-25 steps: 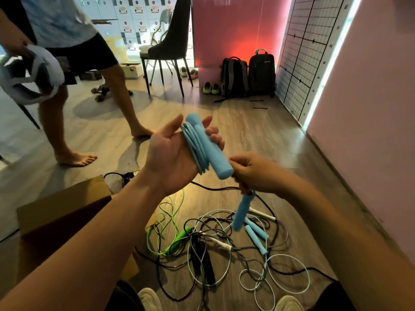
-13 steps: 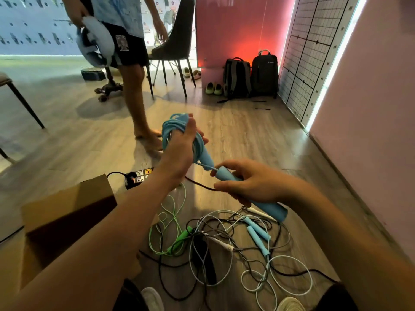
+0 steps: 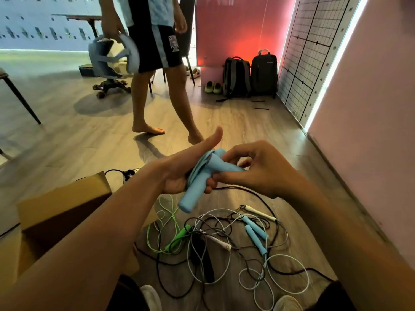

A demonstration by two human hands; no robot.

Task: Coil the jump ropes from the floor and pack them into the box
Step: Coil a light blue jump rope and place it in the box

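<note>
the box (image 3: 56,205), lower left, is half hidden behind the left forearm. tangled ropes (image 3: 224,241) lie on the floor. the left hand (image 3: 177,173) grips the coiled blue jump rope (image 3: 193,196), whose cord is mostly hidden. the right hand (image 3: 258,171) pinches its second handle (image 3: 224,163).

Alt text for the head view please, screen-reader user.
The left hand grips a coiled blue jump rope while the right hand pinches its second handle against the bundle. Below, a tangle of ropes lies on the wooden floor beside a cardboard box; a barefoot person stands behind.
</note>
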